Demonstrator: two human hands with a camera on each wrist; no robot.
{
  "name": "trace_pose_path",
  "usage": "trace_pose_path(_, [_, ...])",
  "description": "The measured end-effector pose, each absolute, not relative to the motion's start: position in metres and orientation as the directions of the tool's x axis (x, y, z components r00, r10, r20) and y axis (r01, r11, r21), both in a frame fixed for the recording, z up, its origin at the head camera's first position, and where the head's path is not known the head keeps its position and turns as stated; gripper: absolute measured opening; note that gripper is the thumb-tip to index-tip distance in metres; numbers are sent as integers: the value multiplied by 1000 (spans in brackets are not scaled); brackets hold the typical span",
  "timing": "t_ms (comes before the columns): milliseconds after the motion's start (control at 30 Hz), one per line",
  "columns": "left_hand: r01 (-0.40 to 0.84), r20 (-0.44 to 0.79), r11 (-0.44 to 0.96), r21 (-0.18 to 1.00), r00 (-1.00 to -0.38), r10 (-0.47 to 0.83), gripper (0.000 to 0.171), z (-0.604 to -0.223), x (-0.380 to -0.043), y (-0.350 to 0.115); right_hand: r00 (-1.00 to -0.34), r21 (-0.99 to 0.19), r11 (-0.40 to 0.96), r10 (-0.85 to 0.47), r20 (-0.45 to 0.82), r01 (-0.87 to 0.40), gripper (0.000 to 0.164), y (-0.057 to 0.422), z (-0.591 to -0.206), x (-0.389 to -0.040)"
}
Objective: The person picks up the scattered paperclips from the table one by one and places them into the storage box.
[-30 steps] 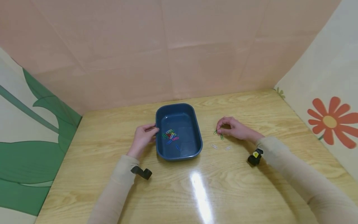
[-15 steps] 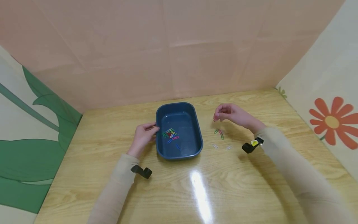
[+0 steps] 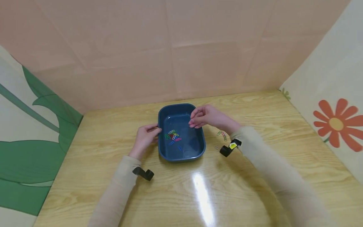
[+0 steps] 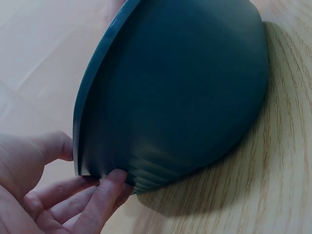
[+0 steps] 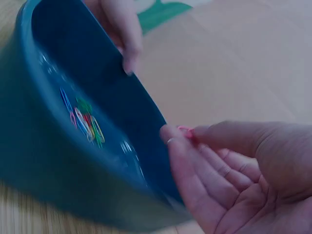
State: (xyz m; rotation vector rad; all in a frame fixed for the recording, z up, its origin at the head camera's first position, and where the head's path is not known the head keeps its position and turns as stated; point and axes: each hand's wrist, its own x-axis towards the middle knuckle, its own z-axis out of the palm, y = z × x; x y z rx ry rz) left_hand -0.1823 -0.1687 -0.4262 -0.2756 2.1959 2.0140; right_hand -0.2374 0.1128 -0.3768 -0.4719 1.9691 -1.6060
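A dark blue rectangular bin [image 3: 181, 121] stands on the table. My left hand [image 3: 146, 137] grips its left rim, thumb on the inner side and fingers under the outside, as the left wrist view shows. Several coloured paper clips [image 3: 173, 136] lie in a loose cluster on the bin's floor. Above the bin's right side hovers my right hand [image 3: 208, 118]. In the right wrist view its thumb and index finger pinch a pink paper clip [image 5: 185, 130], which is hardly visible from the head.
Right of the bin, green and pink paper clips [image 3: 223, 135] lie together on the wooden table [image 3: 175, 195]. A pale paper clip [image 3: 216, 147] shows beside the right wrist's camera [image 3: 229, 148]. A pink sheet [image 3: 127, 56] rises behind the table.
My right hand has lifted from the clips on the table and moved left over the bin, carrying the pink paper clip. The left hand has stayed at the bin's rim.
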Motion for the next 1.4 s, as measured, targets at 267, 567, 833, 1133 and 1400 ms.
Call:
trace_pose_path(267, [-249, -248, 99, 963, -968, -27, 37, -425, -183, -166, -744, -933, 356, -611, -270, 46, 20, 66, -380, -240])
trace_pose_path(567, [-244, -242, 88, 966, -970, -30, 36, -426, -185, -165, -743, -900, 431, -583, -329, 60, 20, 45, -384, -250])
trace_pose_path(833, [-246, -245, 86, 965, -969, -28, 37, -422, -183, -163, -739, -851, 521, -545, -395, 71, 21, 42, -391, -251])
trace_pose_path(1133, [-237, -235, 80, 968, -971, -35, 37, -427, -185, -162, -739, -844, 537, -564, -368, 11, 27, 54, -378, -249])
trace_pose_path(1400, [-225, -222, 88, 970, -974, -45, 37, -428, -184, -165, -728, -852, 511, -625, -282, -109, 36, 74, -352, -239])
